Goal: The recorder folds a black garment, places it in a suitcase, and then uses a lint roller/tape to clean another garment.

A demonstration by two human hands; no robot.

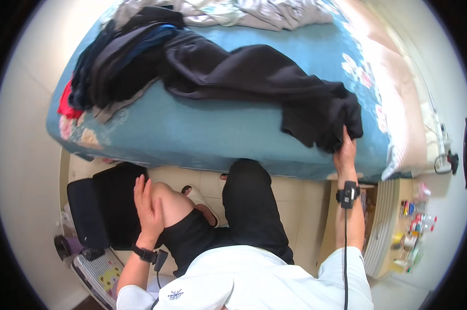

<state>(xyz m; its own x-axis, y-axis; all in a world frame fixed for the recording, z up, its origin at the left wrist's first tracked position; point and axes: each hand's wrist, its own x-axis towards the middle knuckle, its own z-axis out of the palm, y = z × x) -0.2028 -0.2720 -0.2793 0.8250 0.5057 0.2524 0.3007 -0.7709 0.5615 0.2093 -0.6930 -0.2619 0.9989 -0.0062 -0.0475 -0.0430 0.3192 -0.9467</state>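
On a bed with a blue floral sheet (218, 128) lies a long dark garment (241, 73), stretched from the left pile to the right side. My right hand (345, 151) grips the bunched right end of this garment, near the bed's front edge. My left hand (148, 205) is raised beside my bare knee, fingers extended, holding nothing. A heap of dark clothes (121, 66), with some blue among it, touches the garment's left end. Red cloth (67, 102) shows under the heap's left edge.
A crumpled light quilt (256, 13) lies at the bed's far side, pillows (403, 100) at the right. A wooden cabinet (390, 228) with bottles and small items stands at lower right. An open black case (117, 209) and a silver suitcase (101, 271) are at lower left.
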